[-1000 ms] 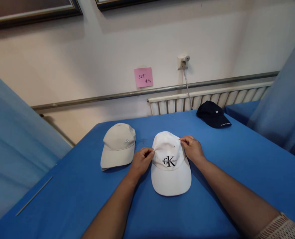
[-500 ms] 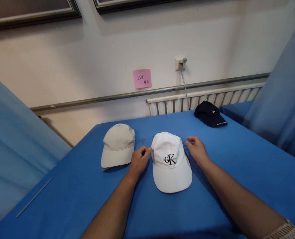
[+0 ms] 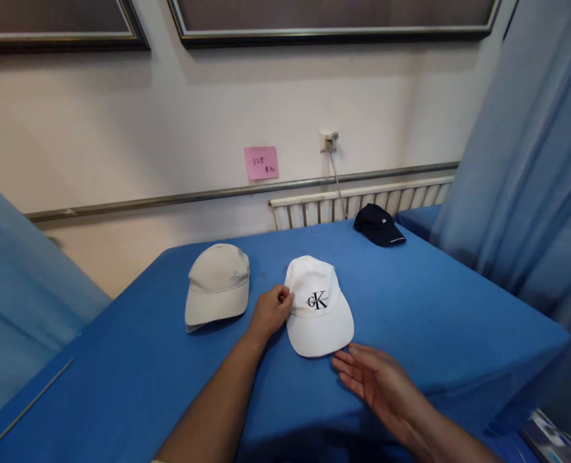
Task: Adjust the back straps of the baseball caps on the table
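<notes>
A white cap (image 3: 312,276) with black letters on its front lies on the blue table, its brim towards me. My left hand (image 3: 270,313) is closed at the left side of this cap, thumb and fingers pinched against its edge. Just below the brim's right front corner is my right hand (image 3: 372,379), palm turned inward and fingers stretched out, holding nothing. A beige cap (image 3: 218,280) with a small striped logo rests left of my left hand, brim also facing me. Farther back on the right sits a dark navy cap (image 3: 377,225).
A thin stick (image 3: 33,402) lies along the left side of the blue-covered table (image 3: 135,379). Behind the table are a radiator (image 3: 309,212), a metal pipe (image 3: 184,199) and a plugged-in cord (image 3: 336,177). Blue curtains (image 3: 498,161) hang at both sides.
My right hand has moved from beside the white cap's crown down to its brim, and its fingers have straightened. My left hand has come up against the cap's side. The view has shifted right.
</notes>
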Available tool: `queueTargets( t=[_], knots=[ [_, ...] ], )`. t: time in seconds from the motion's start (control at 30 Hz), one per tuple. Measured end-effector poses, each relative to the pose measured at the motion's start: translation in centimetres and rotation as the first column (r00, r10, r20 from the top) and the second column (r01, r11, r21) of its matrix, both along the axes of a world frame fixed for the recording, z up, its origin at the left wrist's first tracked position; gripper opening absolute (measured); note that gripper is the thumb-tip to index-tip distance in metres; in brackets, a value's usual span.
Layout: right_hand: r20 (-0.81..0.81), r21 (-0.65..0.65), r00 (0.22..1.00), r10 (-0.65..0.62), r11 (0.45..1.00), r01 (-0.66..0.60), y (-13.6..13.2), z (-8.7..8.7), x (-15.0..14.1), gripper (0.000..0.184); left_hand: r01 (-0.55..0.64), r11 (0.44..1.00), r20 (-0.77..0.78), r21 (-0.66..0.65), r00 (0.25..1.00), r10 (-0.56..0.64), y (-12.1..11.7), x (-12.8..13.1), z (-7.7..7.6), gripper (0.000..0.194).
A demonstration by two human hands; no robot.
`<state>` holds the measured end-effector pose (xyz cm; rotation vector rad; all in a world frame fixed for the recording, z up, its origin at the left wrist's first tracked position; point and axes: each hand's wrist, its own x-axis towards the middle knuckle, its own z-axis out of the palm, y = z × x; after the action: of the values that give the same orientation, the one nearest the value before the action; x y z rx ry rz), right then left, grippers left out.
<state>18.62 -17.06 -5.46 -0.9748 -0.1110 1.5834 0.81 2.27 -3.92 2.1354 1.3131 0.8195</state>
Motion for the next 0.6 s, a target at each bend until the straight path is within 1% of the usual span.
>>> queueTargets(
  t=[0.07,0.17,0.27,0.33,0.4,0.47,0.6],
  knots=[
    [0.003,0.017,0.998,-0.056,0.998,0.056,1.4,-0.1,-0.6,0.038,-0.002,1.000,0.053,-0.008,0.999,0.002,0.3,-0.2,-0.3,0.025],
    [0.011,-0.002,0.990,-0.143,0.990,0.143,4.0,-0.9,-0.7,0.028,-0.003,1.000,0.107,-0.011,0.994,0.004,0.7,-0.6,-0.6,0.026],
    [0.063,-0.014,0.983,-0.173,0.985,0.175,6.3,-1.8,0.0,0.020,0.038,0.999,0.121,-0.026,0.992,-0.035,0.8,-0.7,-0.5,0.027],
    [0.108,-0.001,0.977,-0.183,0.983,0.184,7.4,-2.3,1.1,0.018,0.067,0.997,0.113,-0.039,0.992,-0.062,0.8,-0.6,-0.4,0.030],
    [0.148,0.011,0.966,-0.211,0.977,0.211,7.9,-2.7,2.9,0.018,0.075,0.996,0.085,-0.052,0.994,-0.071,0.8,-0.6,-0.3,0.032],
    [0.172,0.010,0.953,-0.251,0.967,0.253,7.8,-3.1,5.5,0.016,0.074,0.995,0.054,-0.067,0.996,-0.070,0.9,-0.6,-0.3,0.034],
    [0.227,-0.011,0.910,-0.348,0.933,0.360,5.6,-3.8,12.4,0.013,0.097,0.990,0.024,-0.107,0.995,-0.095,1.2,-0.4,-0.7,0.029]
  ],
)
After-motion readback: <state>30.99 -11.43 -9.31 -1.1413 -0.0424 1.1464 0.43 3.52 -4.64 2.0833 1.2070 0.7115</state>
